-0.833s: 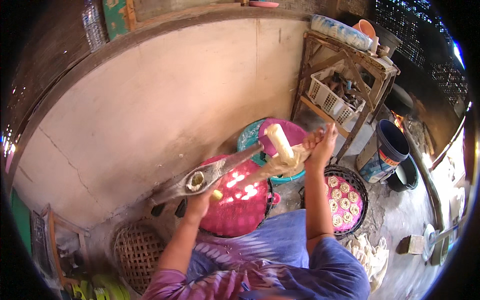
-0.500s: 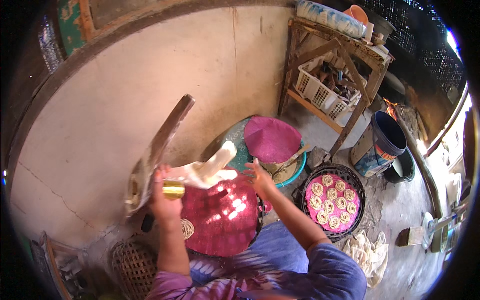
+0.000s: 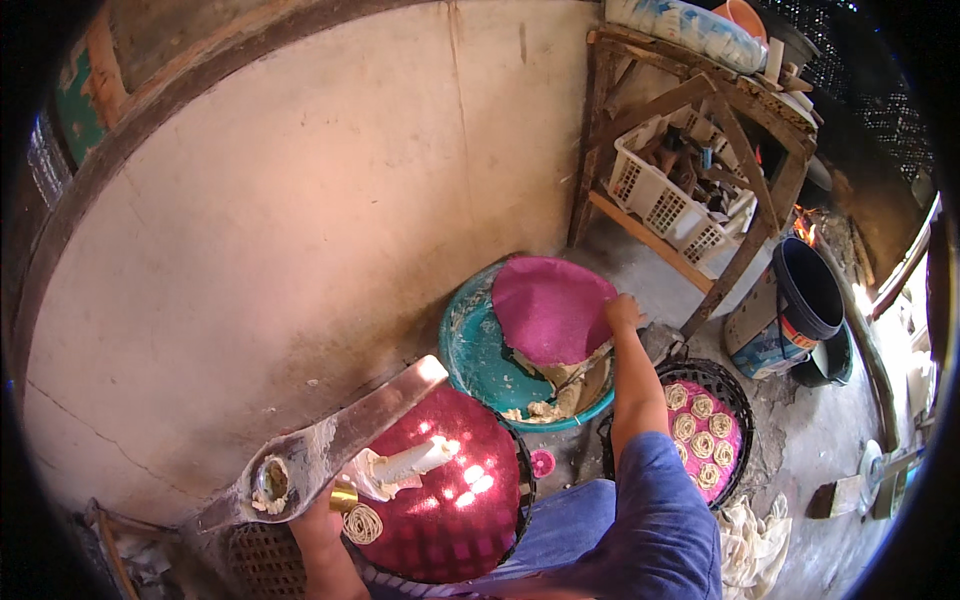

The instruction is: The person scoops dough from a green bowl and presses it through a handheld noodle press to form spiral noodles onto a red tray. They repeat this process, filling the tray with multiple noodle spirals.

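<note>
My left hand (image 3: 318, 530) is closed around a wooden noodle press (image 3: 345, 425) with long arms and a brass cylinder (image 3: 343, 496). Pale dough (image 3: 270, 480) clings in the press's round hole, and its white dough-smeared plunger points right. Under it, a red cloth-covered round tray (image 3: 430, 530) holds one coiled noodle nest (image 3: 362, 523). My right hand (image 3: 625, 312) is closed at the right rim of a teal basin (image 3: 470, 345), beside a pink cloth (image 3: 550, 310); what its fingers hold is hidden. Dough scraps (image 3: 540, 411) and a beige bulk lie in the basin beneath the cloth.
To the right, a black woven tray (image 3: 745, 400) bears several noodle nests on pink cloth. A crumpled off-white cloth (image 3: 752, 550) lies below it. Behind stand a bucket (image 3: 765, 320) and a wooden rack (image 3: 640, 235) with a white crate (image 3: 668, 205). A small fire (image 3: 803, 225) burns at far right.
My right hand has moved right and away to the basin's far right edge and closed. The press has swung from steep to tilted rightward, its hole turned into view. The head view has shifted.
</note>
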Tool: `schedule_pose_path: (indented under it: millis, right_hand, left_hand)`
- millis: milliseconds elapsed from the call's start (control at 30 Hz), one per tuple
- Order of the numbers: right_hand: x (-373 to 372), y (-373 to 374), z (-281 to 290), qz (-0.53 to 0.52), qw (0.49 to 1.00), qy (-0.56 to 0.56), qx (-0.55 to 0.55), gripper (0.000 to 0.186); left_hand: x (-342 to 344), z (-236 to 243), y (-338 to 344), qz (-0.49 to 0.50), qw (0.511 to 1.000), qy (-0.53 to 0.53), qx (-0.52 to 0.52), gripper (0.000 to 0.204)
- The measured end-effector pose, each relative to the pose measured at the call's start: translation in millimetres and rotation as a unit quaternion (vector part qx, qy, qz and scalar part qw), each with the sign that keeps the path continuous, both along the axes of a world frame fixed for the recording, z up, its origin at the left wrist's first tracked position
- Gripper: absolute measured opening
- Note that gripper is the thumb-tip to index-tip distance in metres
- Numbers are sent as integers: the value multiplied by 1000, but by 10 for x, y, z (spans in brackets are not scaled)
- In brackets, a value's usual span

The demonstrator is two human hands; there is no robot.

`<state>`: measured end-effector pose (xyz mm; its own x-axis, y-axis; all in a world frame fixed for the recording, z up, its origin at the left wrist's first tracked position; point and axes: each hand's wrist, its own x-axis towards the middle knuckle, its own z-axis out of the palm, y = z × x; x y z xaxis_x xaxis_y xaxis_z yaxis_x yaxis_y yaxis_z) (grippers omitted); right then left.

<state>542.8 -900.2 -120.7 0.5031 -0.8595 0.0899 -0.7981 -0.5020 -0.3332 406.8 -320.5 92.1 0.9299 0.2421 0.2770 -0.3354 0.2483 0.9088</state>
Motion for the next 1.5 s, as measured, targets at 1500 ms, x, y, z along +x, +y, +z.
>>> schedule_pose_path:
  millis: [1500]
  right_hand:
    - [-1746, 2153, 163, 283, 941, -175, 65, 25]
  left_hand:
    - [-28, 223, -111, -91, 993, 7, 78, 19]
